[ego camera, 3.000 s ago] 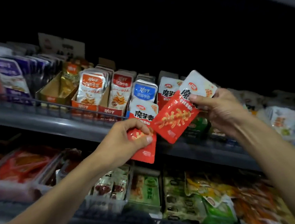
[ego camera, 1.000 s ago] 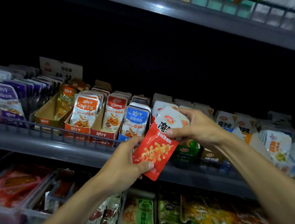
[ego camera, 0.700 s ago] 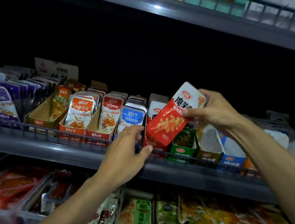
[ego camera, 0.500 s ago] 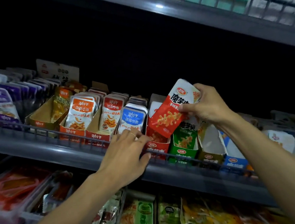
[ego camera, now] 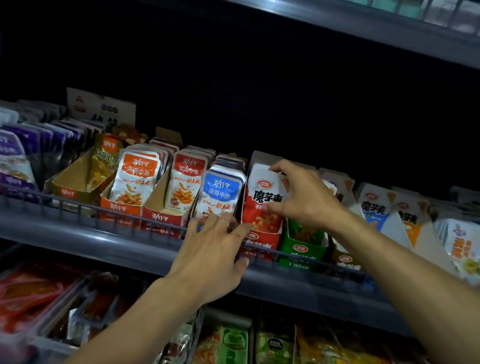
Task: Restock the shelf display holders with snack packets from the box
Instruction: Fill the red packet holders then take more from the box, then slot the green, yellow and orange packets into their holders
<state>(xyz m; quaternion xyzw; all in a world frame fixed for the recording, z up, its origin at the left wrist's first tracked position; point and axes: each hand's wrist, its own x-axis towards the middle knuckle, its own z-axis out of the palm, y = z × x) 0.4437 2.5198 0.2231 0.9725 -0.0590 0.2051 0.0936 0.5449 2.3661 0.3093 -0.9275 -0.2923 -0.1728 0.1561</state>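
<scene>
A red and white snack packet stands upright in the red display holder on the middle shelf. My right hand pinches the packet, fingers over its top edge and thumb on its front. My left hand lies with straight fingers against the shelf rail and the holder's front left corner. The supply box is out of view.
Left of the red holder stand holders with blue, red-topped and orange packets. A green holder and more packets sit to the right. A wire rail runs along the shelf edge. An upper shelf hangs overhead.
My right hand has lowered the red packet from above the holder down into it. My left hand let go of the packet earlier and has moved up to the holder's front.
</scene>
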